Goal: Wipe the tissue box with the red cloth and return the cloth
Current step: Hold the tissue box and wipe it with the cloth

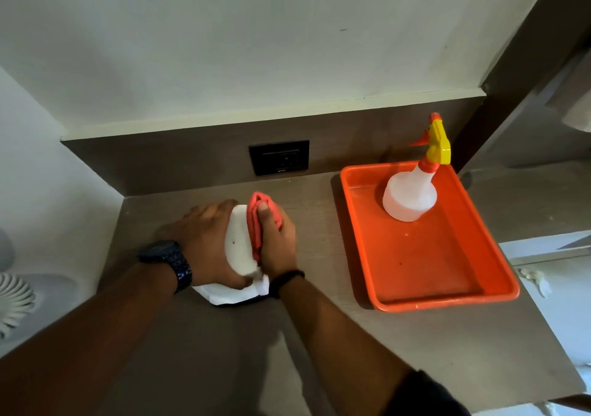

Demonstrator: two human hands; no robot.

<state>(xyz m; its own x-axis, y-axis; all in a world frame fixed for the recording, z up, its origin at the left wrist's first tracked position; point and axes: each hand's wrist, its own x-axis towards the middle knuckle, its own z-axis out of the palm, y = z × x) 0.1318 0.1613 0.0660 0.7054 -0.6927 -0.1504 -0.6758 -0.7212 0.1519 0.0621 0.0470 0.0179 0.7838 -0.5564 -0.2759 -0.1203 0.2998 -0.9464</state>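
A white tissue box (pixel 238 243) stands on the brown counter (pixel 319 335) near the back wall, with a white tissue (pixel 230 294) sticking out at its near end. My left hand (pixel 201 239) grips the box from its left side. My right hand (pixel 276 243) holds a bunched red cloth (pixel 256 217) and presses it against the right side of the box. Both hands cover most of the box.
An orange tray (pixel 447 300) lies to the right on the counter, with a white spray bottle (pixel 409 198) with a yellow and red trigger head standing at its far end. A black wall socket (pixel 279 157) sits behind the box. A white fan (pixel 12 303) is at the far left.
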